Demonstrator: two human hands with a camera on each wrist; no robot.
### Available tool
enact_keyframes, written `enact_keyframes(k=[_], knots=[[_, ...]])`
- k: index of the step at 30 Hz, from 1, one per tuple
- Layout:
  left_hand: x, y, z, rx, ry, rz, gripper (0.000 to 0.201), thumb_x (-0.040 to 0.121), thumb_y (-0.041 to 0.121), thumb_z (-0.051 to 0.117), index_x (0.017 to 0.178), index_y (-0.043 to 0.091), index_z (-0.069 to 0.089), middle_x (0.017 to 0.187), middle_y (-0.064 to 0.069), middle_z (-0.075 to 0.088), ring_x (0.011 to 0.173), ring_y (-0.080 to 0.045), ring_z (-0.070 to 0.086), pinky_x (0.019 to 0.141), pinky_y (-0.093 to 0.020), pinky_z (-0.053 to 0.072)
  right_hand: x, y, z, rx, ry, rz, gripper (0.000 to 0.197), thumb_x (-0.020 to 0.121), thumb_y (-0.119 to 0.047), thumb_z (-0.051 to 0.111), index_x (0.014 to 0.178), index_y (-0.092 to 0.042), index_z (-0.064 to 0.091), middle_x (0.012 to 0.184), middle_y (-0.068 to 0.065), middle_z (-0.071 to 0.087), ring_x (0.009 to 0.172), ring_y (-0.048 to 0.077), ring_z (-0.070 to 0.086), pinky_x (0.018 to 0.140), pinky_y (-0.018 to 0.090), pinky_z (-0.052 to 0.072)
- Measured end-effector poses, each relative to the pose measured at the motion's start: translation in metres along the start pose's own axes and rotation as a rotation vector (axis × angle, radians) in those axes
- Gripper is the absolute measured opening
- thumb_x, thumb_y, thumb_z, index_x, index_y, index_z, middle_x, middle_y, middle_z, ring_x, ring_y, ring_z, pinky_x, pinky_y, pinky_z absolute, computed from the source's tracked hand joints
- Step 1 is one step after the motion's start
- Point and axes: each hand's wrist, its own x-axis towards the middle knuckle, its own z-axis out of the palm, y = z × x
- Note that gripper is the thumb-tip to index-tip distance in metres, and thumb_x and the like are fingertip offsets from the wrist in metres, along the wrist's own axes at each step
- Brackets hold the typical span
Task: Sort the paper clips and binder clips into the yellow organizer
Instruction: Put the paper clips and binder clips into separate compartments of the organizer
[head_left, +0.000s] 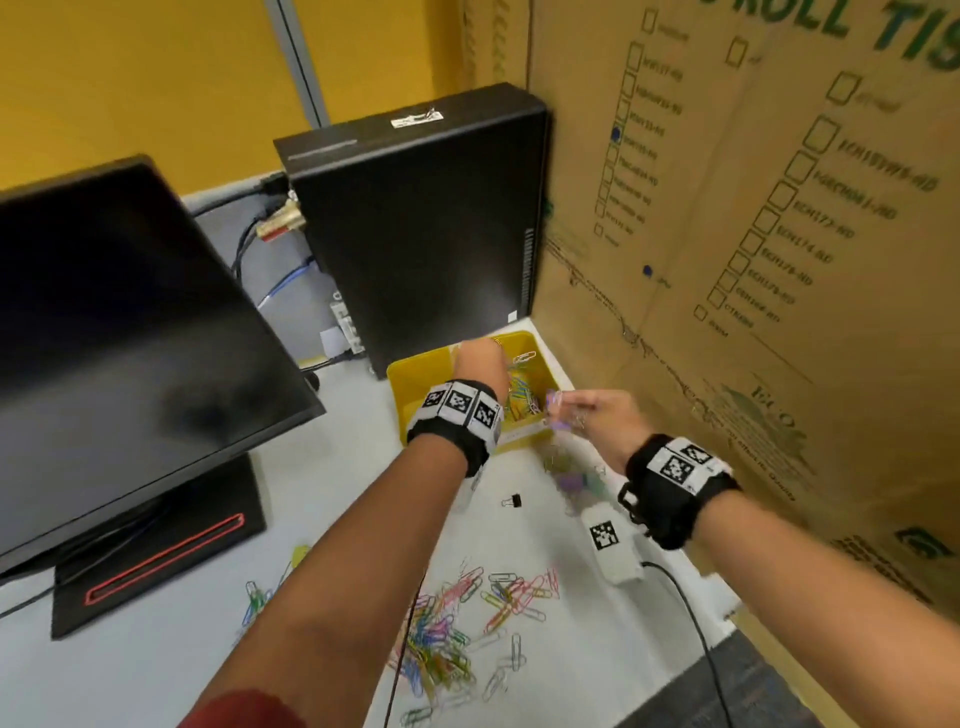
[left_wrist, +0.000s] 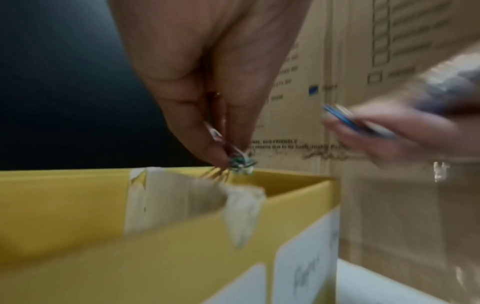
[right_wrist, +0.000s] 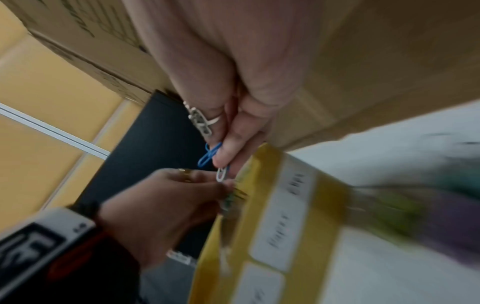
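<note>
Matt yellow organizer (head_left: 415, 387), coated wire paper clips (head_left: 441, 639) — rough cardboard box (head_left: 779, 260), glossy monitor (head_left: 119, 312)

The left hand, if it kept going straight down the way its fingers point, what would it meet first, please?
Probably the paper clips piled inside the yellow organizer; the left hand hangs fingers-down over its open top, though depth is unclear.

organizer (head_left: 397, 384) before computer tower (head_left: 415, 223) | monitor (head_left: 119, 322) left | carton (head_left: 753, 234) right
</note>
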Motion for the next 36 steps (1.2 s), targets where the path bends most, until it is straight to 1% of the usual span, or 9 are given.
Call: enact_keyframes(k=[3,5,8,12,15,20,27,32,36], knots=[[0.01,0.001,0.009,0.062,-0.104,-0.016,0.034,0.088,0.023,0.062,0.108,-0.004,0.062,0.116,-0.02,0.065,0.112,-0.033,0.058,0.094,-0.036,0.046,0.041,-0.028,0.019,-0.08,0.125,-0.15,0.019,0.078,0.011,0.062,0.073,-0.006,0.069,0.064,0.004,0.067,0.056,0.008,0.063,0.058,0.013,0.054],[0.009,-0.005,0.012,0.003,-0.112,-0.022,0.031,0.089,0.018,0.059,0.106,-0.008,0.061,0.116,-0.024,0.063,0.11,-0.036,0.058,0.095,-0.039,0.046,0.062,-0.032,0.027,-0.369,0.167,-0.173,0.01,0.083,0.0,0.061,0.087,-0.002,0.07,0.084,0.015,0.071,0.076,0.021,0.066,0.072,0.023,0.053],[-0.008,-0.03,0.012,0.003,-0.033,0.036,0.031,0.092,0.022,0.055,0.108,-0.003,0.063,0.126,-0.015,0.061,0.117,-0.031,0.054,0.102,-0.038,0.042,0.074,-0.028,0.035,-0.854,-0.102,-0.111,0.033,0.087,-0.019,0.06,0.111,0.003,0.059,0.113,0.022,0.065,0.105,0.034,0.06,0.092,0.036,0.046],[-0.069,-0.068,0.007,-0.094,0.068,0.187,0.03,0.091,0.023,0.055,0.118,0.012,0.062,0.128,-0.007,0.055,0.123,-0.026,0.044,0.106,-0.03,0.033,0.055,-0.018,0.04,-1.004,-0.3,-0.188,0.043,0.092,-0.019,0.052,0.132,-0.006,0.043,0.123,0.023,0.059,0.114,0.035,0.054,0.1,0.042,0.043],[-0.127,-0.096,0.015,-0.134,-0.103,0.203,0.035,0.085,0.03,0.063,0.118,0.019,0.062,0.124,-0.001,0.054,0.12,-0.019,0.045,0.104,-0.026,0.035,0.025,-0.01,0.038,-1.056,-0.325,-0.346,0.044,0.093,-0.011,0.047,0.136,-0.011,0.037,0.118,0.025,0.06,0.111,0.036,0.055,0.094,0.041,0.045],[-0.217,-0.138,0.047,-0.038,-0.453,0.044,0.051,0.074,0.035,0.073,0.122,0.025,0.057,0.124,0.004,0.047,0.119,-0.014,0.044,0.098,-0.025,0.041,-0.043,0.032,0.026,-1.075,-0.33,-0.634,0.029,0.086,-0.01,0.059,0.115,-0.006,0.057,0.111,0.02,0.062,0.105,0.036,0.053,0.089,0.042,0.046],[-0.267,-0.148,0.088,-0.104,-0.42,-0.029,0.078,0.057,0.043,0.083,0.122,0.027,0.043,0.13,0.01,0.031,0.119,-0.008,0.038,0.099,-0.026,0.045,-0.094,0.116,0.028,-1.036,-0.538,-0.121,0.054,0.075,-0.003,0.069,0.123,-0.008,0.043,0.112,0.006,0.039,0.097,0.017,0.039,0.074,0.015,0.044],[-0.243,-0.131,0.09,-0.115,-0.281,-0.033,0.071,0.063,0.038,0.081,0.123,0.022,0.046,0.132,0.007,0.031,0.118,-0.009,0.037,0.096,-0.021,0.042,-0.099,0.12,0.058,-1.047,-0.497,-0.195,0.052,0.078,0.01,0.049,0.126,-0.007,0.043,0.12,0.015,0.044,0.11,0.029,0.047,0.092,0.032,0.044],[-0.232,-0.124,0.092,-0.035,-0.236,-0.078,0.08,0.067,0.05,0.074,0.132,0.014,0.046,0.14,0.001,0.028,0.127,-0.019,0.029,0.105,-0.029,0.034,-0.1,0.108,0.074,-1.195,-0.473,-0.269,0.093,0.068,-0.037,0.075,0.142,-0.016,0.022,0.147,0.014,0.026,0.133,0.032,0.028,0.104,0.041,0.038]])
